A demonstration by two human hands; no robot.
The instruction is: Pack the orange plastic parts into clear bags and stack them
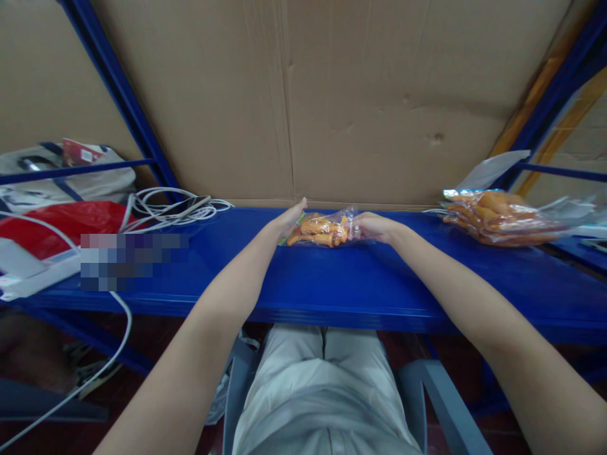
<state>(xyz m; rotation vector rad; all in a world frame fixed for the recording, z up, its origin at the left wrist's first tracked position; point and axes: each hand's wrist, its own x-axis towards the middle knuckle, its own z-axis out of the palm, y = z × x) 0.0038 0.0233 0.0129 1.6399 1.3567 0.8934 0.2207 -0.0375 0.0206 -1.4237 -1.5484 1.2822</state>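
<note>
A clear plastic bag of orange pieces (322,230) lies on the blue shelf top in front of me, near the cardboard at the back. Some pieces look short and tube-like; what they are I cannot make out. My left hand (288,221) holds the bag's left end, by a green edge, with the thumb pointing up and the other fingers mostly hidden. At the opposite end, my right hand (372,226) is closed on the gathered clear plastic. Both arms reach forward over the shelf.
Stacked bags of orange pieces (497,218) lie on the right. To the left are coiled white cables (165,208), a red plastic bag (71,221) and a cloth bag (95,177). Blue posts (118,88) and a cardboard wall (355,101) bound the blue shelf (332,284).
</note>
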